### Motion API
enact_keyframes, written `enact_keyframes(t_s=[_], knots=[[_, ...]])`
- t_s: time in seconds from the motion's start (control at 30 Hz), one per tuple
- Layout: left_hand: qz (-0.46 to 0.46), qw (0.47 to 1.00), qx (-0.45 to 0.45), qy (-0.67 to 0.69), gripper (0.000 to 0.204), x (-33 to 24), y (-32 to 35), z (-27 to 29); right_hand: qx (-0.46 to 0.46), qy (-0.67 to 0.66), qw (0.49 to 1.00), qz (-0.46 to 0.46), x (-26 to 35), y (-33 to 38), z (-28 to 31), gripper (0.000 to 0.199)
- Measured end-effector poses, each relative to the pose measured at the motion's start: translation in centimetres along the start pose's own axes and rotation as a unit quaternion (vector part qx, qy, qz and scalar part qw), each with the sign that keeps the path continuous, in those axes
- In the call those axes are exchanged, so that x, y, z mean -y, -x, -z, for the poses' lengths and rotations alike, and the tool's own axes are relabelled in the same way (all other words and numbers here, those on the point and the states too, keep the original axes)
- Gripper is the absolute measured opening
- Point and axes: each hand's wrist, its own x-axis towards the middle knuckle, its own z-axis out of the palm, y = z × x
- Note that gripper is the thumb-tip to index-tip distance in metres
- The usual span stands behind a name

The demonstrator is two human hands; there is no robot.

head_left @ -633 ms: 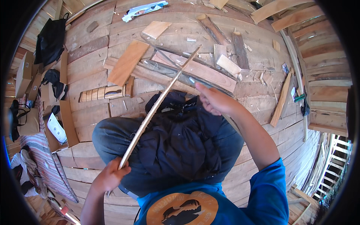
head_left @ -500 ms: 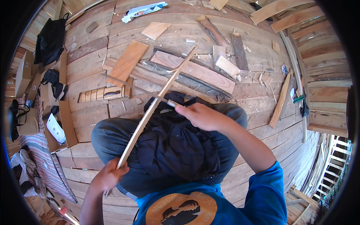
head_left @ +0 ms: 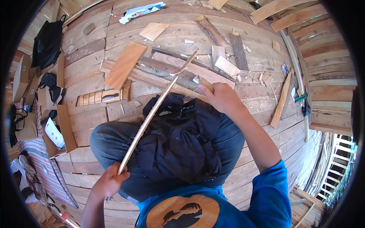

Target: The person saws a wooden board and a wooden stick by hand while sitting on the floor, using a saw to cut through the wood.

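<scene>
My left hand [head_left: 110,180] is closed around the lower end of a long, thin wooden strip [head_left: 146,122], which slants up and away over my lap. Just beyond the strip's far end is a short, curved sliver of wood [head_left: 187,62]; whether it is fully detached I cannot tell. My right hand [head_left: 221,97] grips the wooden handle [head_left: 206,84] of a long-bladed knife. Its blade [head_left: 161,65] seems to point left and away over the planks, blurred against them. Dark cloth [head_left: 178,144] is bunched across my lap, between my bent knees.
Boards [head_left: 125,65], a bark-edged plank [head_left: 213,74], blocks [head_left: 227,66] and chips litter the plank floor ahead. A striped wooden piece [head_left: 100,97] lies left. Open cardboard boxes [head_left: 68,131] and a black bag [head_left: 46,41] stand far left. A narrow board [head_left: 282,100] lies right.
My right hand and the knife have moved away and to the right, off the strip. The strip's far part now shows as a separate-looking sliver, and the strip ends nearer to me.
</scene>
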Motion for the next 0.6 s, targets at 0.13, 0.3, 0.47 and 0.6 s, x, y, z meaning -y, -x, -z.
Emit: enact_keyframes(t_s=[0.13, 0.3, 0.47, 0.6], knots=[[-0.007, 1.000, 0.013, 0.013, 0.021, -0.5, 0.1, 0.4, 0.226, -0.251, 0.930, -0.146, -0.7, -0.4, 0.2, 0.078], [0.031, 0.996, 0.042, 0.074, 0.019, -0.8, -0.1, 0.5, 0.152, -0.117, 0.978, 0.084, 3.2, 2.9, -2.0, 0.073], [-0.019, 0.999, 0.021, 0.027, 0.020, 0.4, -0.1, 0.5, 0.066, 0.137, 0.965, 0.212, 6.6, 5.1, -1.0, 0.072], [-0.018, 0.998, -0.011, -0.058, 0.024, -2.6, 0.5, -0.2, -0.028, 0.160, 0.987, 0.012, -1.0, -0.3, 2.8, 0.073]])
